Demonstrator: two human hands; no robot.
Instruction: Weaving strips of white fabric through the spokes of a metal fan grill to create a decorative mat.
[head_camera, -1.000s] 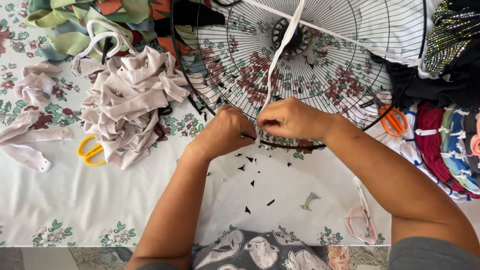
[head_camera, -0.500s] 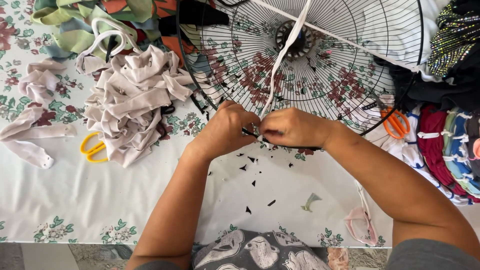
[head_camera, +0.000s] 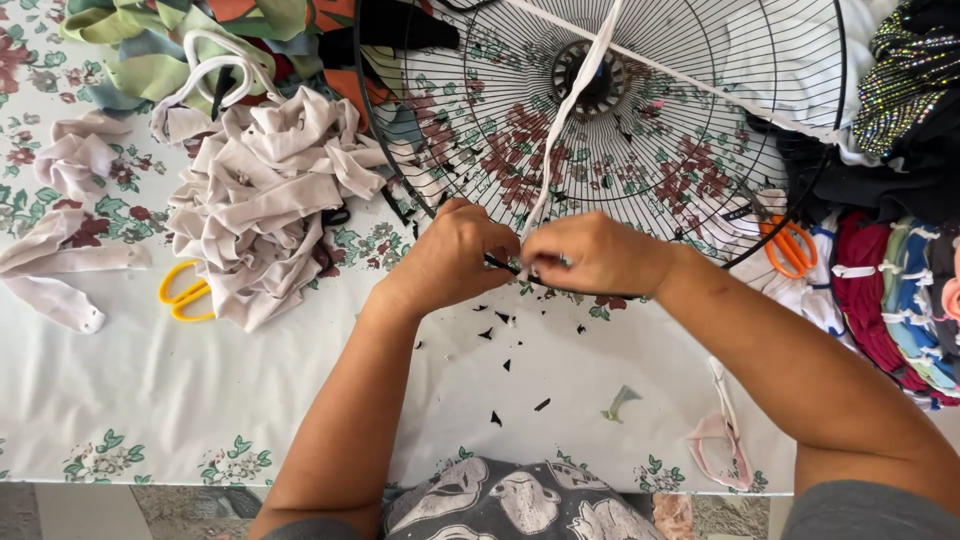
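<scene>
Where the flowered tablecloth (head_camera: 150, 400) runs nearest, small black scraps (head_camera: 497, 418) lie scattered on it, with a pink fabric loop (head_camera: 718, 440) to the right. Just beyond, the left hand (head_camera: 455, 262) and right hand (head_camera: 590, 255) meet at the near rim of the black wire fan guard (head_camera: 620, 130), both pinched on a white fabric strip (head_camera: 565, 120) that runs far toward the guard's hub. Left lie yellow scissors (head_camera: 185, 293) beside a heap of beige fabric strips (head_camera: 265, 190); orange scissors (head_camera: 790, 245) sit right.
</scene>
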